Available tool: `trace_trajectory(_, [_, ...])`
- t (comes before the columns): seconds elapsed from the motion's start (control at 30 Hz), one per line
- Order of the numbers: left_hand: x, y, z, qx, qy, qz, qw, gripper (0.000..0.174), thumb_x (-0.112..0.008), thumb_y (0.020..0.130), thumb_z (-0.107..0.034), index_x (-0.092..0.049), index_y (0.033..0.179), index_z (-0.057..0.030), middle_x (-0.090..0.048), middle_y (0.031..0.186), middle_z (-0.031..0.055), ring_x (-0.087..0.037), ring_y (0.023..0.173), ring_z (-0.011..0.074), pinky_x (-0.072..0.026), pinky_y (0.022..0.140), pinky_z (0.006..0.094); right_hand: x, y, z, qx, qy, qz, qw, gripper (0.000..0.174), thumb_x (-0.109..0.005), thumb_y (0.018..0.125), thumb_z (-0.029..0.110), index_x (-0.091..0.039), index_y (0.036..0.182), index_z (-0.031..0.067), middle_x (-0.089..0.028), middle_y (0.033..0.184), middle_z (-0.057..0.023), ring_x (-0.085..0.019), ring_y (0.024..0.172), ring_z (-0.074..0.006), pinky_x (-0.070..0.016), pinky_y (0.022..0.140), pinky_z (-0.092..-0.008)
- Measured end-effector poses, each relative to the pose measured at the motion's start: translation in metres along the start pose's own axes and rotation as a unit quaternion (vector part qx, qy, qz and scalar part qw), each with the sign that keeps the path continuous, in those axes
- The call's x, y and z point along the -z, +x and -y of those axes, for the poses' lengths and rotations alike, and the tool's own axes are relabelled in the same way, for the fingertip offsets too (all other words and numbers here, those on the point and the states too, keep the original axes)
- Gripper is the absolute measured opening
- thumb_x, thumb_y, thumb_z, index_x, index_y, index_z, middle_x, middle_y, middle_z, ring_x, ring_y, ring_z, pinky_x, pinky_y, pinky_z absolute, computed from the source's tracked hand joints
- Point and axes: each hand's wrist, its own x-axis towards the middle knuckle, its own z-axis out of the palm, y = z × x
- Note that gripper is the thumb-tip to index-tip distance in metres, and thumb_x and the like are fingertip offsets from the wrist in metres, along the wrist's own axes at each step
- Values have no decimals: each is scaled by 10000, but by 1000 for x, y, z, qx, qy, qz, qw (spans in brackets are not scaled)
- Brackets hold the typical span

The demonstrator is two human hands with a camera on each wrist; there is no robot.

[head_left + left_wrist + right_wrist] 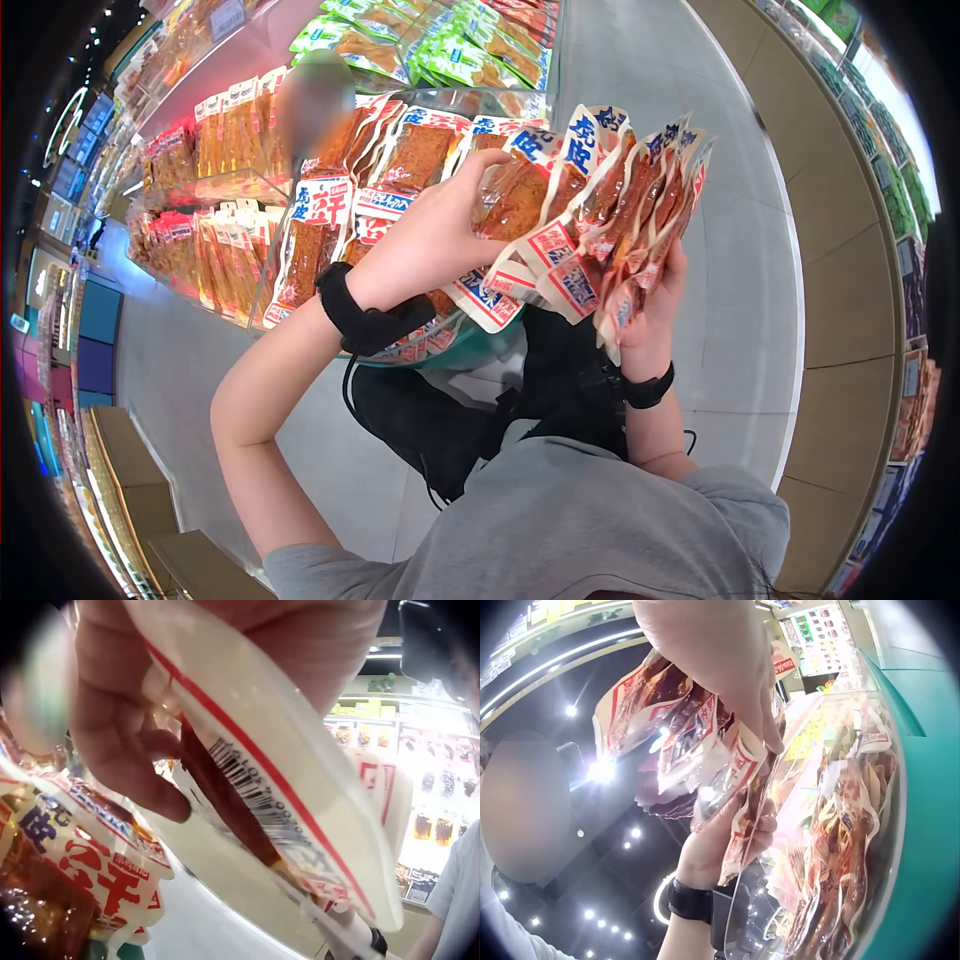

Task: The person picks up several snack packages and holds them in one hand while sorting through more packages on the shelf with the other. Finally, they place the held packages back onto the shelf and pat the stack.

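Observation:
A bundle of several snack packets (640,200), white-edged with red and blue print, stands fanned out above the floor. My right hand (655,310) grips the bundle from its right side and below. With thumb and fingers spread round it, my left hand (435,235) holds a brown-filled packet (520,195) at the left end of the bundle. In the left wrist view, the fingers of my left hand (124,720) curl behind a packet with a barcode (262,787). In the right wrist view, my right hand (712,660) covers part of the bundle (697,735).
A clear-walled display bin (500,103) holds rows of similar packets (315,235) at the left, with green packets (470,45) behind. Grey floor (735,250) runs along the right beside a beige shelf base (840,290). My legs (430,410) are beneath my arms.

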Motion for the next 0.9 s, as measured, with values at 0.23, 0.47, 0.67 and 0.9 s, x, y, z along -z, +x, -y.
trace_trajectory(0.23, [-11,4,8,-147,-45,-34,988,449,-389,796,80,-393,1223,-57,-462,1209,82,-486,1059,163,-397,865,274,-13,3,-19,47,-71,-32,996,479,-464,871,323,-368,1262,65,-453,1244,-126,-474,1106,-256,-394,944,-410])
trace_trajectory(0.47, [-1,-2,-12,-98,-170,-20,980,386,-383,851,17,-386,1227,-70,-442,1186,36,-441,1057,108,-375,876,243,-29,15,-24,95,-99,-62,989,499,-443,878,364,-346,1272,74,-454,1239,-113,-483,1091,-237,-406,932,-398])
trace_trajectory(0.67, [18,-14,-36,-33,-217,35,975,364,-411,885,-89,-367,1247,-95,-459,1089,46,-475,1012,91,-421,821,248,-31,16,-21,97,-133,-81,983,483,-455,856,420,-424,1214,97,-531,1133,-72,-533,987,-186,-452,853,-349])
trace_trajectory(0.9, [47,-6,-6,-2,-101,58,993,309,-462,880,-182,-481,1163,-61,-622,881,38,-573,843,122,-451,740,283,13,7,6,90,47,45,994,554,-388,861,484,-312,1297,150,-369,1298,-62,-387,1169,-221,-330,977,-389])
